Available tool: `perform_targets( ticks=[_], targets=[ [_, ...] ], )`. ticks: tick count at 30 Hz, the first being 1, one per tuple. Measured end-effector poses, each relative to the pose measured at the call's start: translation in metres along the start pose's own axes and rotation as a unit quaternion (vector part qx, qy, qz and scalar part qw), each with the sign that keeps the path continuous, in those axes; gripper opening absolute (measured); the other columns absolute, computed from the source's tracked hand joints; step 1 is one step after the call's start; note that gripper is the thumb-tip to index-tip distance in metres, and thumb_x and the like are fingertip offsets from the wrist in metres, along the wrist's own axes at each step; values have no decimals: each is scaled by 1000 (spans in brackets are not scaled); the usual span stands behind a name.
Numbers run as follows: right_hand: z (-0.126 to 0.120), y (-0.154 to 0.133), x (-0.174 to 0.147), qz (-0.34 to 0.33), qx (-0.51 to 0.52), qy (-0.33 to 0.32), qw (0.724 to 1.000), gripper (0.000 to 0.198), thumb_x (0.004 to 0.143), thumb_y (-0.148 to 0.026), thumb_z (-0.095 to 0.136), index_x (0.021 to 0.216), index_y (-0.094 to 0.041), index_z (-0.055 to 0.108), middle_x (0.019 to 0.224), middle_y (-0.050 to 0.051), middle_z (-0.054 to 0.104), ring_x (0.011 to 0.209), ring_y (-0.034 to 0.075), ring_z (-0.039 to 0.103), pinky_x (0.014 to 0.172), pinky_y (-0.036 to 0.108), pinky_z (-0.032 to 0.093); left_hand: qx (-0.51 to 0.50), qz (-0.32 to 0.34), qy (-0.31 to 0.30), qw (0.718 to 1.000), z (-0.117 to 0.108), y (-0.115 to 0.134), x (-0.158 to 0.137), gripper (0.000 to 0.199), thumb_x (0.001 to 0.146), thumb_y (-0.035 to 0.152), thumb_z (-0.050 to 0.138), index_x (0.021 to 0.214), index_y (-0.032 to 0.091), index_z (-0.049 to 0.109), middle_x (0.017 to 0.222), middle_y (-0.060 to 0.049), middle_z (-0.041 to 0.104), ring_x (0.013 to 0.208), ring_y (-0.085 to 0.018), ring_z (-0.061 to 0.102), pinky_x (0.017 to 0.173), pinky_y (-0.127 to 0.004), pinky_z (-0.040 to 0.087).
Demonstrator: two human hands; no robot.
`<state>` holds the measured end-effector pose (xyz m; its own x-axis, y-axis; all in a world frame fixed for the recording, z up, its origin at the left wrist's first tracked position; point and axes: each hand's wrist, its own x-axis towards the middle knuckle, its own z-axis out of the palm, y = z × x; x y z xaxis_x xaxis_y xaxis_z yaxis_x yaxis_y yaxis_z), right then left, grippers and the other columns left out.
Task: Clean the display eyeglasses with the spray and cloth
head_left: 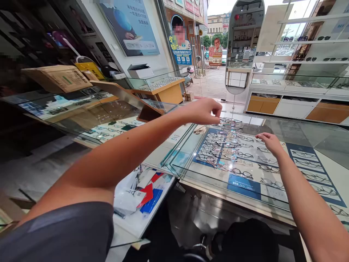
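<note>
My left hand reaches over the glass counter, its fingers curled into a pinch at the left end of a pair of eyeglasses. The exact grip is hard to make out. My right hand hovers farther right over the counter, palm down, its fingers stretched loosely to the left with nothing seen in them. Between and below the hands, several more eyeglasses form a column toward me. Under the glass top, other frames are laid out in rows, some on a blue display mat.
A dark blue card lies near the front of the glass display counter. Papers with a red packet cover the lower shelf at left. A cardboard box sits on the left counter. An oval mirror stands behind.
</note>
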<state>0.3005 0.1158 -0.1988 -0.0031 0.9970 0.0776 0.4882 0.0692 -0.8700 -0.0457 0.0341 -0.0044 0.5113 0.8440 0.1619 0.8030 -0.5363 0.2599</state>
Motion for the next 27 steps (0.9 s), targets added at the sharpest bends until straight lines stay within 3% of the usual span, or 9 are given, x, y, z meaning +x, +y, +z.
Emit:
perform_targets(
  ticks=[6, 11, 18, 27],
  targets=[
    [0, -6, -7, -3, -10, -1, 1000, 28, 76, -46, 65, 77, -22, 80, 84, 7, 78, 82, 24, 60, 74, 35, 44, 13, -15, -6, 1000, 26, -40, 43, 7, 75, 24, 67, 74, 17, 67, 75, -4, 66, 74, -18, 60, 69, -34, 44],
    [0, -7, -9, -1, 1, -4, 1000, 30, 75, -48, 65, 79, -22, 80, 84, 7, 78, 81, 24, 59, 73, 35, 42, 21, -60, -33, 997, 55, -84, 46, 6, 73, 25, 64, 73, 19, 67, 78, -4, 68, 77, -20, 60, 73, -34, 43],
    [-1, -6, -7, 0, -3, -1, 1000, 28, 73, -48, 65, 76, -23, 78, 86, 6, 77, 86, 25, 60, 78, 35, 44, -16, -33, 6, 999, 80, -107, -19, 6, 76, 26, 67, 76, 19, 68, 84, -3, 73, 93, -23, 65, 84, -33, 46],
    [-1, 1, 0, 1, -10, 9, 1000, 29, 77, -47, 65, 79, -23, 81, 88, 7, 79, 85, 25, 61, 77, 36, 46, -36, -10, 13, 999, 109, -91, -109, 4, 79, 19, 63, 76, 21, 61, 85, -3, 75, 92, -23, 65, 96, -38, 44]
  ],
)
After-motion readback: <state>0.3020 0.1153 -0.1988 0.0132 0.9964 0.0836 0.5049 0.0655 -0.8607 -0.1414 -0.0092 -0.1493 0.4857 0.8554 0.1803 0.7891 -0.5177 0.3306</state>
